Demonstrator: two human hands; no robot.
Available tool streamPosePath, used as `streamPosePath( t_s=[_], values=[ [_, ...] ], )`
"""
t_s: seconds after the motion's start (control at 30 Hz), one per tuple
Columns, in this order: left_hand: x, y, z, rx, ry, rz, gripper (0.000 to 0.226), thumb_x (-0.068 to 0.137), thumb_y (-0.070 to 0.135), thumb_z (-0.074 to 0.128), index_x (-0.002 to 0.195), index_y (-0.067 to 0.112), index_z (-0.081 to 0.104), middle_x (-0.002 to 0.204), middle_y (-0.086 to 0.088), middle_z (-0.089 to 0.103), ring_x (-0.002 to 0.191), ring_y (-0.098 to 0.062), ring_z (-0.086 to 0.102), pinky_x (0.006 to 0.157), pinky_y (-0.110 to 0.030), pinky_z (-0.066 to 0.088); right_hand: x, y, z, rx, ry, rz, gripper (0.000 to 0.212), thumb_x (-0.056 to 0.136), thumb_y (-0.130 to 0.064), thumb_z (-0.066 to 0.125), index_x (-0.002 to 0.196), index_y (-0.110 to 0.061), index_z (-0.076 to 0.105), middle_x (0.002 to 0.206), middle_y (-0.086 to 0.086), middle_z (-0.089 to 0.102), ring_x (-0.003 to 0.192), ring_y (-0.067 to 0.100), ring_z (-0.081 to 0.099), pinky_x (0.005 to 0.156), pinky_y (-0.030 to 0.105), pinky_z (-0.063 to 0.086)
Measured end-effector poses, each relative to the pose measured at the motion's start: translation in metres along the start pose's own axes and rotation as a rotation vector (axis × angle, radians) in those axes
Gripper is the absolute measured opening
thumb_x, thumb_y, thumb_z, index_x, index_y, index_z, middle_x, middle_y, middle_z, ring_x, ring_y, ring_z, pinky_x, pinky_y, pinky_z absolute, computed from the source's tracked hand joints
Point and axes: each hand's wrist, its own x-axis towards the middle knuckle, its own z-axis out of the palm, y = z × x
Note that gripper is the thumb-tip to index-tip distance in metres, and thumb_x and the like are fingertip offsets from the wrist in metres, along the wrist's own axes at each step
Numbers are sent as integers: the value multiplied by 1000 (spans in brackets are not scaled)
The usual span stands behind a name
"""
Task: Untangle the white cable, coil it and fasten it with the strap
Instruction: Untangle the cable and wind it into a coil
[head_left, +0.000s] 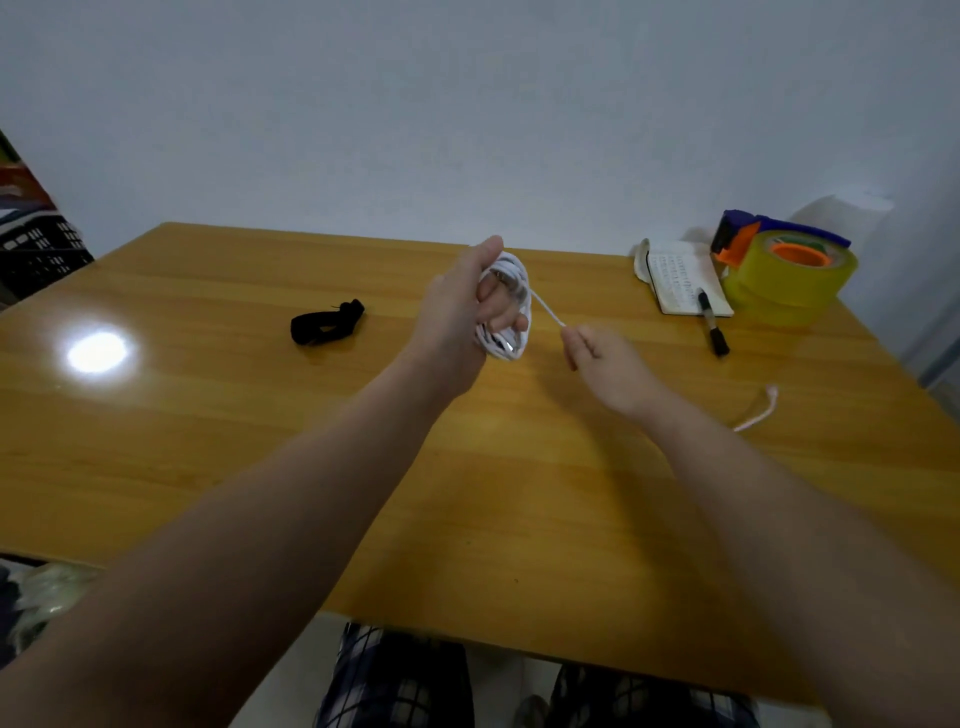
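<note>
Holding the white cable (511, 275) in a bundle of loops, the left hand (462, 317) has its fingers curled through the middle of the coil, with the thumb sticking up over the top (loops look fairly neat from here, though a bit blurry). It's up above the wooden table (208, 415), roughly over the middle of it.

One strand runs out of the coil down and to the right, straight into the right hand (608, 364). That hand pinches the strand between thumb and forefinger, with the other fingers loosely tucked. The two hands are close but not touching. The cable's tail end (758, 410) lies on the table further right, near the right forearm, and I can't tell how it links up behind the arm.

The black strap (326, 325) lies on the table to the left of the left hand, well apart from it.

Over at the far right corner there's an open notebook (680, 278) with a black marker (711, 325) lying partly on its near edge. Just beside that is a fat roll of yellow tape (789, 280), with a blue and orange dispenser (748, 234) behind it. There's a bright lamp reflection (97, 353) on the table's left side.
</note>
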Motion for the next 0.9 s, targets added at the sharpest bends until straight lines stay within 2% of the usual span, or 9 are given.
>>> streamPosePath(
  t_s=[0.1, 0.2, 0.33, 0.4, 0.47, 0.53, 0.63, 0.8, 0.9],
  values=[
    [5, 1, -3, 12, 44, 41, 52, 96, 38, 48, 49, 16, 36, 40, 3, 27, 39, -13, 30, 56, -29, 46, -3, -3, 7, 19, -61, -3, 38, 101, -25, 35, 68, -10, 46, 59, -2, 42, 67, 21, 43, 56, 31, 26],
    [10, -1, -5, 141, 38, 39, 54, 94, 54, 36, 58, 14, 41, 47, 1, 36, 46, -15, 36, 73, -33, 49, -5, -9, 11, -81, -176, -2, 33, 101, -27, 34, 77, -10, 47, 68, 3, 46, 75, 23, 45, 63, 30, 28],
    [13, -11, -12, 387, 19, 43, 63, 91, 66, 20, 65, 16, 48, 51, 5, 46, 50, -13, 45, 81, -36, 45, -13, -35, -2, -573, -411, -58, 30, 101, -37, 27, 104, -21, 53, 101, 9, 57, 96, 28, 54, 74, 33, 34],
    [14, -17, -13, 419, 21, 29, 63, 90, 68, 16, 67, 18, 47, 52, 7, 47, 53, -12, 44, 76, -37, 40, -17, -46, -6, -790, -443, -152, 38, 101, -39, 25, 120, -20, 52, 116, 8, 59, 109, 28, 55, 74, 34, 33],
    [16, -19, -15, 413, 40, -8, 65, 89, 69, 13, 67, 18, 46, 55, 5, 46, 56, -14, 42, 72, -34, 38, -22, -52, -5, -889, -449, -259, 39, 102, -39, 26, 120, -17, 52, 120, 8, 59, 111, 29, 55, 73, 34, 32],
    [19, -18, -19, 520, 37, -39, 67, 88, 70, 10, 72, 18, 48, 62, 4, 47, 59, -13, 44, 71, -30, 39, -27, -53, -5, -896, -468, -329, 36, 101, -38, 29, 114, -15, 54, 116, 9, 60, 107, 30, 56, 71, 33, 33],
    [14, -19, -24, 825, -34, -54, 73, 90, 66, 5, 96, 11, 53, 73, 1, 48, 63, -11, 46, 70, -26, 39, -30, -57, -10, -830, -454, -395, 30, 101, -35, 33, 108, -15, 54, 106, 9, 63, 100, 30, 57, 67, 31, 34],
    [11, -27, -31, 1209, -273, 357, 60, 86, 71, 7, 70, 22, 37, 75, -1, 43, 72, -22, 43, 75, -41, 40, -18, -63, -22, -603, -252, -438, 27, 97, -33, 42, 102, -16, 62, 96, 5, 66, 90, 26, 60, 62, 31, 38],
    [7, -18, -28, 1244, -384, 393, 56, 85, 72, 3, 66, 29, 35, 73, 5, 40, 74, -15, 42, 74, -32, 37, -11, -60, -31, -422, -225, -360, 24, 94, -32, 48, 100, -17, 66, 96, 5, 70, 88, 26, 63, 73, 40, 50]
  ],
)
